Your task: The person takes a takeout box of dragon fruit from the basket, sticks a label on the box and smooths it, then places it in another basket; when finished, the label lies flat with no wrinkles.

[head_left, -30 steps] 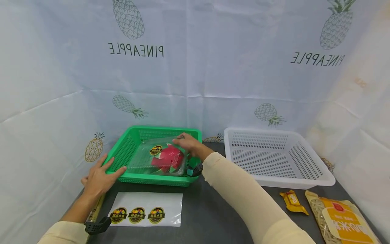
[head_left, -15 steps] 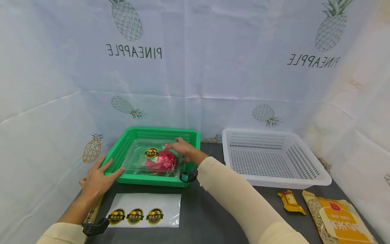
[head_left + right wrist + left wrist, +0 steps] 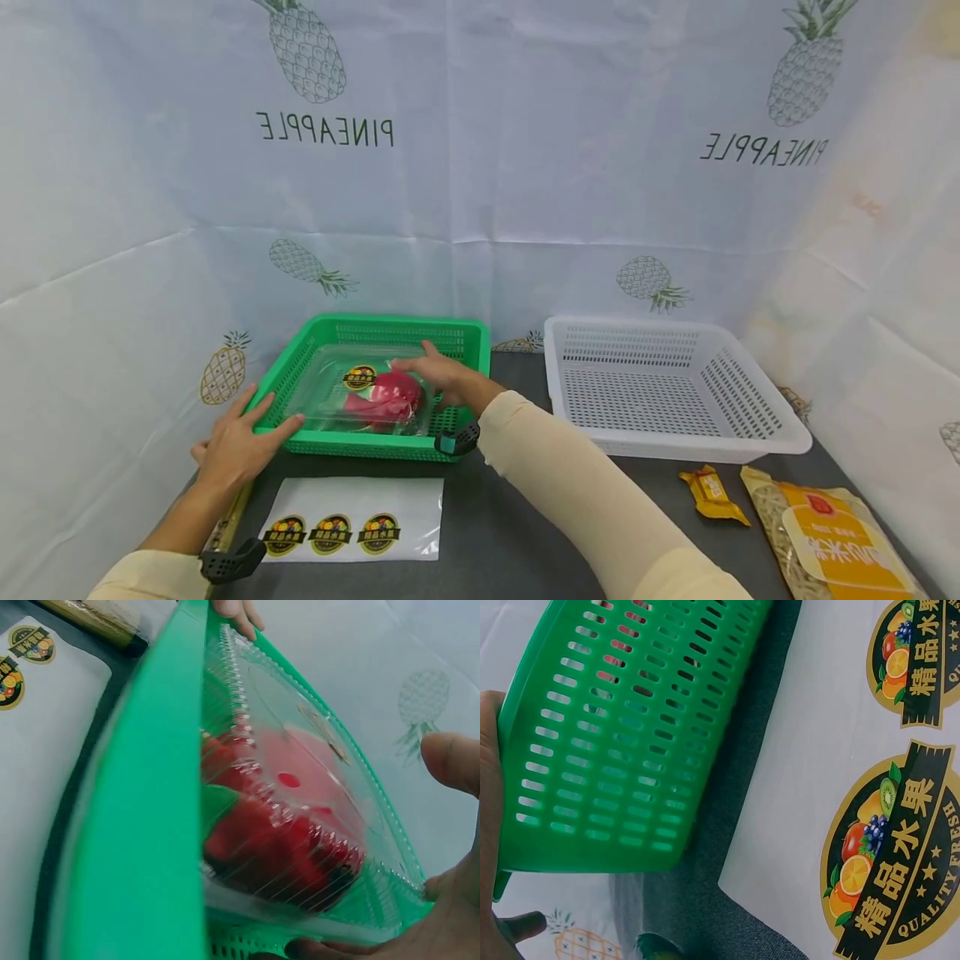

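In the head view, a clear plastic clamshell box [image 3: 318,392] lies in the left and middle of the green basket [image 3: 468,331]. Inside it shows a red dragon fruit [image 3: 393,396], and a round black-and-gold sticker [image 3: 360,377] is on its lid. My right hand [image 3: 442,375] is at the box's right end, with fingers extended; in the right wrist view a finger touches the box's corner and another digit stands away from it. My left hand [image 3: 240,442] rests on the basket's left front corner, fingers spread. The right hand's lower fingers are partly hidden.
A sheet with several round stickers [image 3: 378,533] lies before the basket. To the right stand a white basket [image 3: 678,442], a small yellow packet [image 3: 712,496] and a yellow-labelled food bag [image 3: 836,542]. A long yellowish pack [image 3: 228,525] lies under my left forearm. Printed cloth [image 3: 480,183] walls the back.
The clamshell box has come down from a tilt to lie flatter and has shifted left inside the green basket. My right hand has moved left with it; my left hand stays at the corner.
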`<state>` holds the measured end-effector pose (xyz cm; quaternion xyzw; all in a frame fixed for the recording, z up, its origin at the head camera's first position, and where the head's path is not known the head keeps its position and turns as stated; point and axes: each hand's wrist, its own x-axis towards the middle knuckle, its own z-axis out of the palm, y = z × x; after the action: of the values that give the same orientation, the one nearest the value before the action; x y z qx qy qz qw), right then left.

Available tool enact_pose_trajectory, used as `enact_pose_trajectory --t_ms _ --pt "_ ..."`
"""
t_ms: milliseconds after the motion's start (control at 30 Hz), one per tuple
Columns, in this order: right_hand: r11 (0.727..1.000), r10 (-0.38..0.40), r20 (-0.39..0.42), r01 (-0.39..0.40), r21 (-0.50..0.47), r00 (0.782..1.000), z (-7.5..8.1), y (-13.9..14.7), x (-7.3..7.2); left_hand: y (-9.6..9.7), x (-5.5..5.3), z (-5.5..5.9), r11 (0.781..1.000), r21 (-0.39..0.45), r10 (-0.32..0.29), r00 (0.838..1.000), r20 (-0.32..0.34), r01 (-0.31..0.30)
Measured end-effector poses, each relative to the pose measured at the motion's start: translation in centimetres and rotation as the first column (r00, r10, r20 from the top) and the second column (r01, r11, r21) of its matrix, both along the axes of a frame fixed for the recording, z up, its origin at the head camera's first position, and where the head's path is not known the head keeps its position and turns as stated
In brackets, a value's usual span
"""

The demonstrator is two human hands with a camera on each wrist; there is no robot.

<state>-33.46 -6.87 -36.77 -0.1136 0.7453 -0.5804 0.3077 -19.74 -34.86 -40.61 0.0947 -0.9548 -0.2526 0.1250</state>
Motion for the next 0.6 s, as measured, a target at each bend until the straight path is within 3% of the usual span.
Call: enact_pose_trajectory --t_ms 200,600 --pt "0.999 0.027 0.030 -0.027 -0.019 0.999 0.0 -0.5 0.7 0.0 0.0 0.1 1.000 0.005 0.005 1.000 0.007 -0.005" --pt "0.999 0.036 -0.015 -0.036 0.012 0.999 -0.2 0.3 1.4 -0.1 0.1 0.0 1.000 -0.007 -0.002 1.000 0.002 0.002"
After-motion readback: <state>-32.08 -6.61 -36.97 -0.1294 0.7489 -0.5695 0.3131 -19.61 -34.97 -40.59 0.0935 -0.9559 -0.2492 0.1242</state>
